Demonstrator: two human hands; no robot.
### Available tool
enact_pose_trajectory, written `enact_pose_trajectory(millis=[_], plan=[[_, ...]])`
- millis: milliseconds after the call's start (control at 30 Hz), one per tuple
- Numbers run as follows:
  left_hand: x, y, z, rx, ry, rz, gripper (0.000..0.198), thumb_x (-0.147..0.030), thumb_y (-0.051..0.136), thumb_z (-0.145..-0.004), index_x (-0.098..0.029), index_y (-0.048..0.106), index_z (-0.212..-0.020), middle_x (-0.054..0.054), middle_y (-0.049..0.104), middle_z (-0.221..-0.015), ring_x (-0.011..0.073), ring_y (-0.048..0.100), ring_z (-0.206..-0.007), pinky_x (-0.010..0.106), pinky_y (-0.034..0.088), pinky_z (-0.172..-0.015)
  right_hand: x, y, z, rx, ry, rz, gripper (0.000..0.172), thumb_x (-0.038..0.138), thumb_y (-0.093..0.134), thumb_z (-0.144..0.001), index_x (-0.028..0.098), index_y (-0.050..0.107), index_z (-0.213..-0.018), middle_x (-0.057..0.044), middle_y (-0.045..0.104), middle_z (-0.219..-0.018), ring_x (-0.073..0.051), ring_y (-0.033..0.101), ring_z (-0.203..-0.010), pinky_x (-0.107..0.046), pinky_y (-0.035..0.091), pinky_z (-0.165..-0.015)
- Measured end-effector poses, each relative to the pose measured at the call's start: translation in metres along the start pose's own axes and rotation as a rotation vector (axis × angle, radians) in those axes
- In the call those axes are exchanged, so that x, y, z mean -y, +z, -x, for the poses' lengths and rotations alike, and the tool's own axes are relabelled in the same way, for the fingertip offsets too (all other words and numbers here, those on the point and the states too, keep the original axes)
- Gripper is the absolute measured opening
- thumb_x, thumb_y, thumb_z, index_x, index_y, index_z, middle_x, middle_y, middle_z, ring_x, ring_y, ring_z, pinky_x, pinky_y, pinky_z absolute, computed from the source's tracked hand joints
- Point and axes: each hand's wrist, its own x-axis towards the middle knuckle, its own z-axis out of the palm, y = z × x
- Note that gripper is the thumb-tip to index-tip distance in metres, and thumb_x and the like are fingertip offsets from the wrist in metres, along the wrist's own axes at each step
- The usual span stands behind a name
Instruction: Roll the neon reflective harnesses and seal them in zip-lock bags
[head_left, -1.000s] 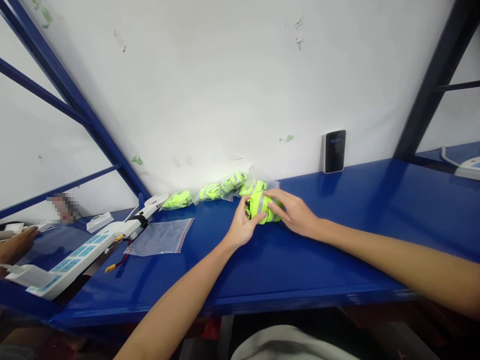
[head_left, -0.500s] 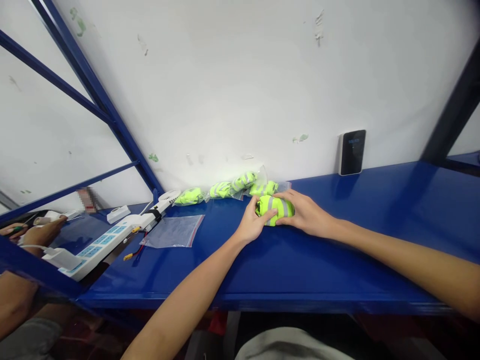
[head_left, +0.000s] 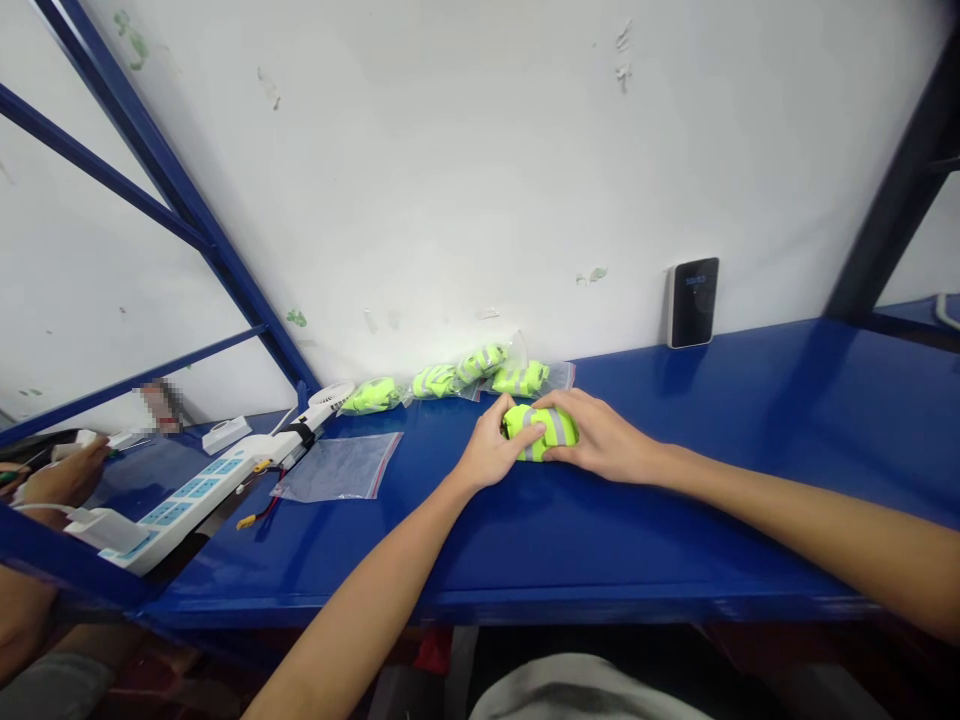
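Two bare hands are wrapped around one tight roll of neon-yellow fabric with grey reflective stripes (head_left: 541,430), which sits on a glossy blue steel shelf (head_left: 637,540) right in front of the person. The left hand (head_left: 491,447) cups it from the left, and the right hand (head_left: 592,435) comes over from the right with its fingers curled across the top. The fingertips nearly meet, so it looks like a two-handed squeeze, not a pinch. Just behind are four more neon-yellow bundles (head_left: 435,381), lined up along the wall, and further left a flat clear zip bag with a red edge (head_left: 337,467) lies near a white power strip with blue switches (head_left: 196,487). Another person's hand (head_left: 67,475) is off at the far left. My guess at the main risk: if either hand eases off too soon, the roll could spring loose and unravel. That shiny shelf also looks slick, so a hard push could skid the roll into the bundles behind it or toward the front edge, and a careless elbow could catch the thin red-and-black wire (head_left: 259,510).
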Motion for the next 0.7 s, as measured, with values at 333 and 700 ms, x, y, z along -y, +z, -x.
enact_pose_trajectory(millis=[333,700], plan=[[-0.043,-0.146,0.021,0.018,-0.089,-0.311,0.049,-0.042,0.072,-0.075,-0.023,0.062,-0.119,0.008,0.067,-0.116,0.0248,0.058,-0.114,0.037,0.041,-0.102,0.0,0.0,-0.003,-0.009,0.079,-0.007,0.04,0.034,0.072,-0.075,0.02,0.053,-0.107,-0.006,0.064,-0.098,-0.024,0.061,-0.082,-0.033,0.046,-0.069],[0.006,-0.227,0.088,0.394,-0.475,-0.823,0.118,-0.058,0.076,-0.062,-0.029,0.009,-0.154,0.013,0.008,-0.161,0.0394,0.012,-0.146,0.058,0.021,-0.113,0.011,0.002,-0.006,0.072,0.109,-0.027,0.035,0.028,0.067,-0.076,0.02,0.05,-0.106,-0.002,0.064,-0.085,-0.019,0.059,-0.069,-0.027,0.041,-0.06]])
